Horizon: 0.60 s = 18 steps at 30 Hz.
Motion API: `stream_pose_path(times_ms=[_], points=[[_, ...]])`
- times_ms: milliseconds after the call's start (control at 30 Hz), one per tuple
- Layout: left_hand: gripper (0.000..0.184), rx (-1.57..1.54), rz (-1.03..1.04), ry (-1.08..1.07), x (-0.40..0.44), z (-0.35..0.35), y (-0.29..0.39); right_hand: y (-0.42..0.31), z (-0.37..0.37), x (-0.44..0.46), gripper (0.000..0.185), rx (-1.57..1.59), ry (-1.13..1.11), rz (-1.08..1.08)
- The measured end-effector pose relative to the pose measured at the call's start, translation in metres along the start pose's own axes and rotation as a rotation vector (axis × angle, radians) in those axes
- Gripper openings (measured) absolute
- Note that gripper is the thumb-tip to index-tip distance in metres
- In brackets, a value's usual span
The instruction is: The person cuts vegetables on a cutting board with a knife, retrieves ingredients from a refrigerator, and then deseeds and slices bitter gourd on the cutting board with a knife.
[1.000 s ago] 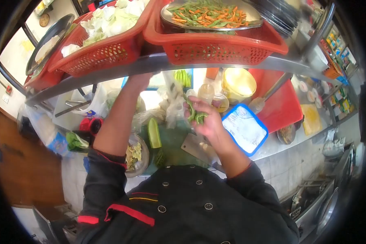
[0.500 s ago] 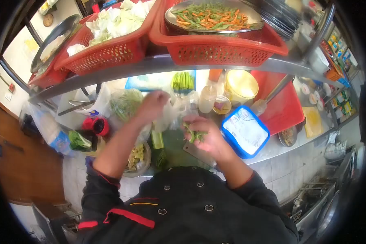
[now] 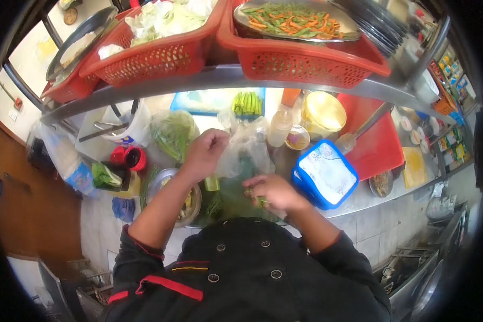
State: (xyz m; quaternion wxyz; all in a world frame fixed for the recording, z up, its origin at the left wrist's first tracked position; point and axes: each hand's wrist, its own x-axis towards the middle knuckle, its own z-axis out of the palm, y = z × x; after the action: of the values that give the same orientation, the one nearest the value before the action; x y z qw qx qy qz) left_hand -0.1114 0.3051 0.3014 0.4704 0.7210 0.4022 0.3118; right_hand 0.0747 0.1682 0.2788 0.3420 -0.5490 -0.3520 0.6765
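My left hand (image 3: 206, 153) is over the middle of the counter with its fingers curled together, beside a clear plastic bag (image 3: 247, 147); whether it pinches the bag's edge is too unclear to tell. Closer to my body, my right hand (image 3: 273, 191) is closed round green vegetable pieces (image 3: 261, 200), above a green cutting board (image 3: 232, 194). A pale green cut vegetable (image 3: 212, 183) and a dark bumpy one (image 3: 214, 205) lie on the board's left side. Partly behind my left forearm is a metal bowl (image 3: 196, 206) of vegetable scraps.
Beyond the bag, a blue-rimmed tray (image 3: 220, 110) holds green pods. A blue-lidded box (image 3: 327, 174), squeeze bottle (image 3: 280, 129) and yellow tub (image 3: 323, 114) stand to the right. Bagged greens (image 3: 172, 134) lie left. Red baskets (image 3: 308, 68) sit on the shelf above.
My left hand has come back from the far side of the counter toward me. My right hand has lowered toward the board with the green pieces. The view has shifted slightly.
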Motion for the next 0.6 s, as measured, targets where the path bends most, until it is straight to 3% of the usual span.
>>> stream_pose_path(times_ms=[67, 167, 433, 500, 533, 600], points=[[0.019, 0.042, 0.028, -0.032, -0.011, 0.0, -0.003, -0.012, 0.002, -0.018, 0.039, 0.059, -0.011, -0.029], [0.024, 0.023, 0.053, -0.08, -0.024, 0.009, -0.009, -0.031, 0.011, -0.034, 0.041, 0.449, -0.015, -0.185], [0.022, -0.071, 0.079, 0.06, -0.044, 0.026, -0.002, 0.002, 0.032, 0.043, 0.036, 0.622, 0.012, -0.166], [0.022, -0.075, 0.079, 0.078, -0.048, 0.021, -0.005, -0.004, 0.039, 0.033, 0.037, 0.071, 0.025, -0.054], [0.021, -0.067, 0.087, 0.121, -0.049, 0.018, -0.009, -0.004, 0.04, 0.028, 0.037, 0.069, 0.016, -0.051], [0.02, -0.061, 0.092, 0.173, -0.051, 0.011, -0.018, -0.001, 0.039, 0.02, 0.037, -0.475, -0.036, -0.088]])
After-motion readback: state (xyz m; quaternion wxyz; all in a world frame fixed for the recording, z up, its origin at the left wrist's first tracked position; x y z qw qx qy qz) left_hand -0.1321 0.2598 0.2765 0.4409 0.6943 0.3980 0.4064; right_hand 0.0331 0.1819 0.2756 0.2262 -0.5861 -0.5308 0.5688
